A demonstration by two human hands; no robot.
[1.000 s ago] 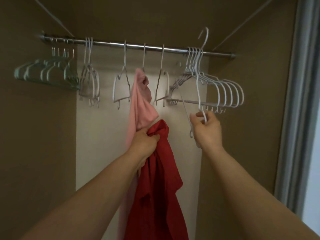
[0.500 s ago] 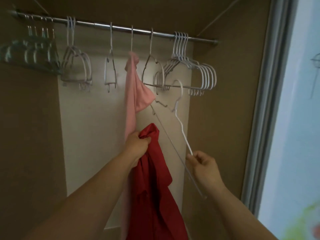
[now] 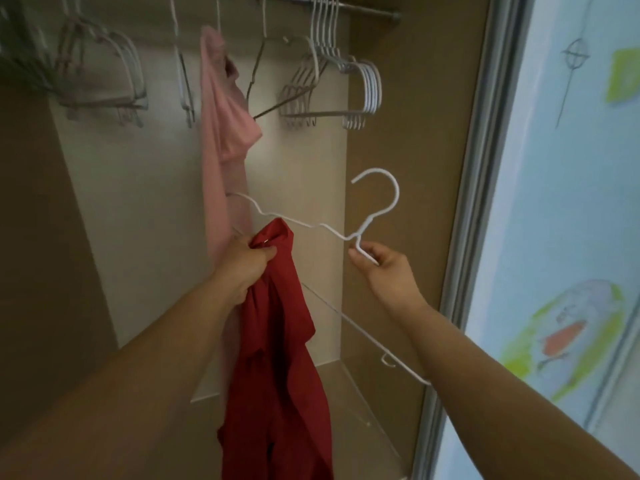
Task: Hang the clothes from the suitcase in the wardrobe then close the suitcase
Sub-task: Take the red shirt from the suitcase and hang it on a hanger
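Pinching the white wire hanger just below its hook, your right hand holds it clear of the rail. Your left hand clutches the red shirt by its collar, beside the hung pink garment. Next, thread the hanger's arm into the neck opening.

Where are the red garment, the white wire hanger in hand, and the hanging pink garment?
red garment [image 3: 277, 341], head view, mid fabric
white wire hanger [image 3: 393, 188], head view, hook curve
pink garment [image 3: 221, 140], head view, upper fabric
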